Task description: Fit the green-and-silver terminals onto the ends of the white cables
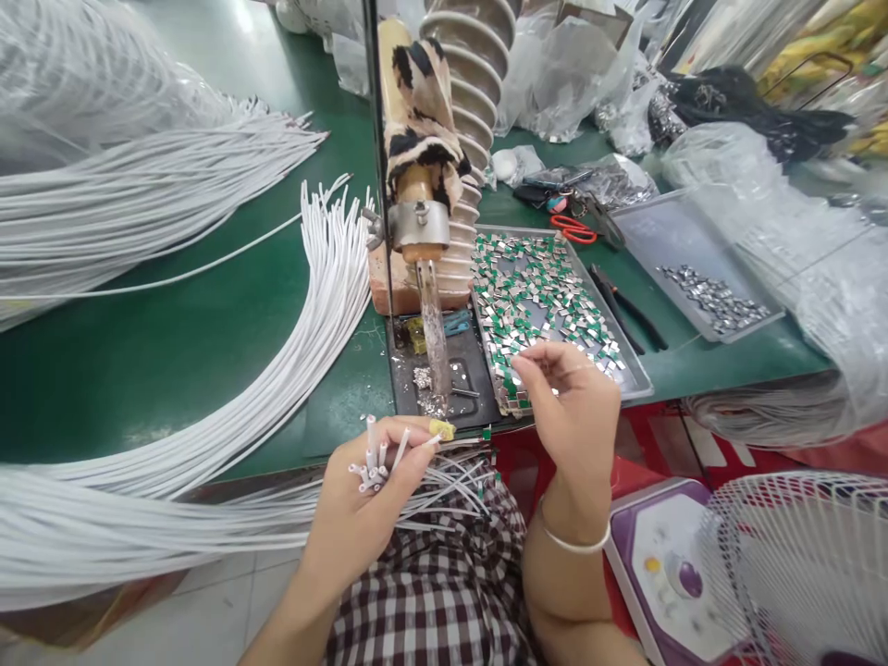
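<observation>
Head view, clock read from frame centre. Ten o'clock: pile (173, 199) of white wire on the green table (76, 375). Nine: bundle (277, 379), curving up toward the brick (384, 277). Seven: left hand (367, 504), fingers closed round a cluster of wires (373, 467), ends poking up; thumb and index seem to pinch one more, its end just below the iron (433, 338). Yellow cover (441, 429) on that index tip. Iron hangs tip-down at centre over a black plate (409, 384). Between five and six: green-ended wires above the checked cloth (430, 601).

Three: tray (639, 381) of loose tabs (500, 319). Four: right hand (573, 402) over its near edge, fingers bent, thumb and index nearly together; can't tell if a tab sits between them. Two: scissors (574, 229). Three: pliers (633, 310) beside the tray. Farther out, fan (811, 564) at four.

To do it well, I'd say: let one wire end stand proud of the rest, keep bare skin off the iron, lift single tabs by the edge, and brace the left hand, since a bunched grip could let that end wander.
</observation>
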The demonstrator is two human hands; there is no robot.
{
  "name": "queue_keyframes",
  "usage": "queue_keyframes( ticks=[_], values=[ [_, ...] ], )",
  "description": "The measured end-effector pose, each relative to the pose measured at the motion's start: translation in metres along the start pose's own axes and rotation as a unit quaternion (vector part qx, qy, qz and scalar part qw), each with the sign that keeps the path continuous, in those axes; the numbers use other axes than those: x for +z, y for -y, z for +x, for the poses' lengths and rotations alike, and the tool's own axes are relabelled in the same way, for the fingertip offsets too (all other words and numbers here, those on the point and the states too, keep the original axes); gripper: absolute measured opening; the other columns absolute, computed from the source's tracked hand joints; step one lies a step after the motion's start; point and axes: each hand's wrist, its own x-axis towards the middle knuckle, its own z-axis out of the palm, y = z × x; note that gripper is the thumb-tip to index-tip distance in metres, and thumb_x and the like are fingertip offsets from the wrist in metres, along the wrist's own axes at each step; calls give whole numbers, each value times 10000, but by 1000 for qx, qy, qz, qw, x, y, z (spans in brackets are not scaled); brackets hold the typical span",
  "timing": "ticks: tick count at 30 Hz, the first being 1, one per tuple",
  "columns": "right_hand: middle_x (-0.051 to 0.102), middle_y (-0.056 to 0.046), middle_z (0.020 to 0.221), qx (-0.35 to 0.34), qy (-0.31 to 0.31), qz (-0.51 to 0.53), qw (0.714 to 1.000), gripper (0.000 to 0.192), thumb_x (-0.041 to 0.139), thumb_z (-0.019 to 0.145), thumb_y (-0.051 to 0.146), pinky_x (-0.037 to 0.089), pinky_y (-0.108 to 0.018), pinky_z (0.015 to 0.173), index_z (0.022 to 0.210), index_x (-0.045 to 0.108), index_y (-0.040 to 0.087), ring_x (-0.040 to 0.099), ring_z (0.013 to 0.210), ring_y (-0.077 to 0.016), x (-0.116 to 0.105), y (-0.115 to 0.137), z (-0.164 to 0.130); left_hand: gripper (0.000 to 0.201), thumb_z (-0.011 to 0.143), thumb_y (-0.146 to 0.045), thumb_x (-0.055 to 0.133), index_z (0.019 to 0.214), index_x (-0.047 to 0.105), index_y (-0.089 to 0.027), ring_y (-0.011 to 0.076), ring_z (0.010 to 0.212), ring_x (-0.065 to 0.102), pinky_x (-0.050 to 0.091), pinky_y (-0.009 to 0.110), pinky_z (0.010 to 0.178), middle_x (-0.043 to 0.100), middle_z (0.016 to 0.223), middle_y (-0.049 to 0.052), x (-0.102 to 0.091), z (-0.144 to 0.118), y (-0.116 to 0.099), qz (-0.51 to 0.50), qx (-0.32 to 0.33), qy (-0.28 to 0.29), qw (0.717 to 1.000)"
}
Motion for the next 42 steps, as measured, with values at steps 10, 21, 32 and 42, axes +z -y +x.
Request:
queue_keyframes(
  ticks=[10, 21, 32, 42],
  values=[
    [776, 5, 706, 37, 49, 266, 962, 121, 718, 807, 85, 641, -195, 543, 837, 735, 201, 755, 563, -136, 19, 38, -49, 156, 882, -207, 648, 729, 676, -208, 124, 566, 606, 507, 251, 549, 802, 904, 34, 11, 10, -18, -31, 20, -20, 999],
    [795, -32, 917, -52, 11, 174, 983, 223, 627, 921, 121, 674, -259, 690, 1094, 721, 224, 777, 766, -150, 22, 28, -58, 171, 869, -167, 636, 702, 655, -200, 136, 643, 646, 500, 240, 580, 791, 877, 25, 8, 9, -22, -12, 31, -33, 999],
    [795, -84, 1063, -254, -69, -6, 965, 230, 719, 871, 66, 659, -287, 903, 1068, 733, 184, 775, 964, -183, 19, 32, -58, 169, 869, -186, 640, 702, 663, -191, 143, 667, 657, 499, 241, 581, 789, 877, 33, 5, 13, -27, -1, 24, -24, 999],
    [795, -80, 1095, -263, -48, -48, 962, 279, 732, 870, 85, 676, -303, 894, 1125, 720, 197, 778, 972, -192, 15, 41, -56, 179, 845, -150, 643, 675, 659, -205, 66, 474, 495, 395, 201, 439, 747, 795, -32, 3, 17, -35, -8, 27, -32, 999]
  ],
)
